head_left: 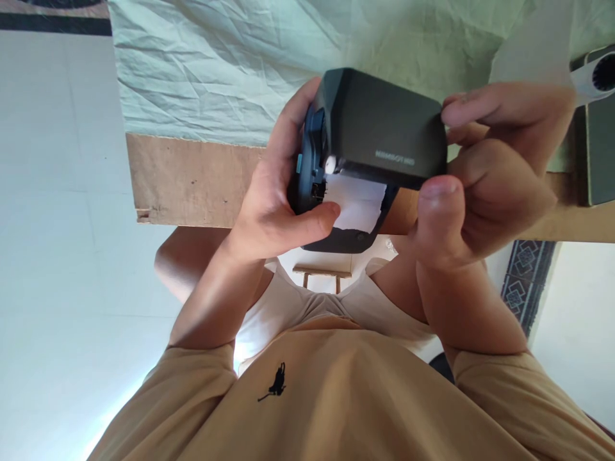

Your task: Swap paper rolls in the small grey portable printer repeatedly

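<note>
I hold a small black receipt printer (pixel 379 121) in front of my chest with both hands. Its lid is hinged up, and a white paper roll (pixel 358 202) shows in the opening beneath it. My left hand (pixel 281 198) grips the printer's left side, thumb lying against the paper and the lower body. My right hand (pixel 485 173) clasps the right end of the lid, thumb on its lower edge and fingers over its top.
A table edge of brown board (pixel 192 179) runs across the view, covered by a wrinkled pale green cloth (pixel 216 70). A dark grey device (pixel 598 153) sits at the right edge. My tan shirt (pixel 336 397) fills the foreground. White floor lies to the left.
</note>
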### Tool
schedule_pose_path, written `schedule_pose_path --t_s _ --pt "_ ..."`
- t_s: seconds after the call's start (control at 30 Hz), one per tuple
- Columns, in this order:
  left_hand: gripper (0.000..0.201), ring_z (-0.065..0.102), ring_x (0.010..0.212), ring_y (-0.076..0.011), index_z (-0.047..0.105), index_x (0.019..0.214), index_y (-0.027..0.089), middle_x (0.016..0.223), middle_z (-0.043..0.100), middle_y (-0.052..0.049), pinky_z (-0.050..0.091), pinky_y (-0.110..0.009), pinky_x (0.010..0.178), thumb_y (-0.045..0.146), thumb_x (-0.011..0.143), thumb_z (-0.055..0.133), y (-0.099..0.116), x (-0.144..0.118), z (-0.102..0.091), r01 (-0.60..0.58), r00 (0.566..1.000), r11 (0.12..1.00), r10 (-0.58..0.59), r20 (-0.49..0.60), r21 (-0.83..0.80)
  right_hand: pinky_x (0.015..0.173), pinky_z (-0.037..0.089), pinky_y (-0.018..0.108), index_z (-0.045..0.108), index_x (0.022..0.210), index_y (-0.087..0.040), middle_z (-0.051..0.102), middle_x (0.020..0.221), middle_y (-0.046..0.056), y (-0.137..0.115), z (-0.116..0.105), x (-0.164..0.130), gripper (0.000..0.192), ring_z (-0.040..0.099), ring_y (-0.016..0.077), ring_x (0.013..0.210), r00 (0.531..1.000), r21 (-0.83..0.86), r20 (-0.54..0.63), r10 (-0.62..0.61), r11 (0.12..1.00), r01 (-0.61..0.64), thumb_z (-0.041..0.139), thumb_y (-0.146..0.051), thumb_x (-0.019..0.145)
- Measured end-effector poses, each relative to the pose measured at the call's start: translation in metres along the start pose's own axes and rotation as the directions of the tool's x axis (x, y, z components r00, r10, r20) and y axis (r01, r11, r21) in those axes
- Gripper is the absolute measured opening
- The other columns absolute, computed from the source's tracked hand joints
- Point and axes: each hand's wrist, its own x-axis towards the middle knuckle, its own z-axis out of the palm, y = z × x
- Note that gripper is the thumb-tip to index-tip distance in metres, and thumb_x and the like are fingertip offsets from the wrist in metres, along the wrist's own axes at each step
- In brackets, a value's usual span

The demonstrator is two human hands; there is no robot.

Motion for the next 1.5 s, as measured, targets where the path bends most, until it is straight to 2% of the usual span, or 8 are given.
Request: schedule_pose_path --t_s 0.07,0.17,0.57,0.77,0.9,1.07,1.33,1.5 --pt "0.065 0.046 0.149 -0.0308 0.050 0.141 0.024 0.154 0.052 -0.004 0.033 -0.048 0.130 0.021 0.079 0.069 0.002 0.000 0.001 -0.010 1.000 1.000 0.010 -0.002 -0.001 0.075 0.044 0.037 0.032 0.062 -0.016 0.063 0.104 0.005 -0.001 0.003 0.003 0.042 0.061 0.0158 0.093 0.978 0.009 -0.144 -0.150 0.988 0.152 0.053 -0.036 0.092" --pt "0.066 0.046 0.149 -0.0284 0.048 0.142 0.024 0.146 0.056 -0.003 0.034 -0.045 0.130 0.019 0.079 0.068 0.003 0.001 0.002 -0.008 1.000 0.999 0.008 0.004 -0.032 0.066 0.043 0.033 0.031 0.060 -0.018 0.061 0.103 0.007 0.000 0.005 0.005 0.042 0.063 0.0160 0.092 0.973 -0.035 -0.099 -0.208 0.978 0.205 0.052 -0.036 0.091" --pt "0.079 0.046 0.146 -0.0300 0.034 0.149 0.014 0.150 0.049 -0.010 0.032 -0.044 0.130 0.020 0.077 0.065 0.007 0.001 0.003 0.046 0.999 0.999 -0.046 0.014 -0.011 0.065 0.052 0.033 0.036 0.058 -0.019 0.051 0.101 0.013 0.003 0.004 -0.003 0.055 0.057 0.0191 0.095 0.998 -0.214 0.064 -0.030 0.976 0.043 0.039 -0.060 0.095" --pt "0.069 0.046 0.144 -0.0297 0.047 0.148 0.028 0.146 0.053 -0.003 0.034 -0.044 0.129 0.037 0.084 0.073 -0.013 0.002 -0.003 -0.062 0.997 0.997 0.064 0.048 -0.041 0.058 0.042 0.031 0.030 0.060 -0.017 0.054 0.107 0.009 0.003 0.005 0.001 0.043 0.061 0.0169 0.094 0.976 -0.040 -0.020 -0.218 0.975 0.217 0.052 -0.039 0.090" --pt "0.094 0.053 0.133 -0.0286 0.045 0.150 0.031 0.141 0.057 -0.001 0.045 -0.037 0.118 0.049 0.067 0.087 -0.021 0.003 -0.005 -0.264 0.959 0.960 0.271 0.079 -0.094 0.061 0.041 0.032 0.034 0.061 -0.017 0.052 0.107 0.007 0.002 0.004 0.003 0.037 0.059 0.0175 0.097 0.967 0.026 -0.005 -0.254 0.967 0.254 0.057 -0.029 0.086" --pt "0.079 0.048 0.141 -0.0312 0.035 0.151 0.016 0.148 0.049 -0.011 0.037 -0.044 0.126 0.038 0.084 0.072 0.002 0.001 0.001 0.058 0.998 0.998 -0.058 0.011 0.015 0.062 0.039 0.032 0.034 0.061 -0.017 0.049 0.104 0.007 -0.001 0.004 0.004 0.035 0.057 0.0165 0.093 0.969 0.041 0.018 -0.245 0.969 0.244 0.059 -0.026 0.083" --pt "0.080 0.042 0.149 -0.0321 0.036 0.151 0.022 0.152 0.048 -0.006 0.031 -0.049 0.132 0.039 0.084 0.076 0.001 -0.001 0.000 0.047 0.998 0.998 -0.046 0.036 -0.048 0.064 0.044 0.030 0.034 0.061 -0.016 0.052 0.100 0.006 0.006 0.005 0.004 0.041 0.058 0.0148 0.093 0.970 0.028 0.006 -0.242 0.970 0.242 0.058 -0.031 0.091" --pt "0.047 0.040 0.152 -0.0255 0.050 0.142 0.028 0.147 0.055 0.000 0.026 -0.042 0.136 0.038 0.098 0.062 0.000 -0.003 0.005 -0.001 0.998 0.954 0.018 0.055 -0.300 0.080 0.058 0.035 0.050 0.080 -0.020 0.051 0.097 0.003 0.003 -0.001 0.002 0.039 0.059 0.0155 0.096 0.995 0.022 0.099 0.016 1.000 -0.018 0.063 -0.056 0.089"
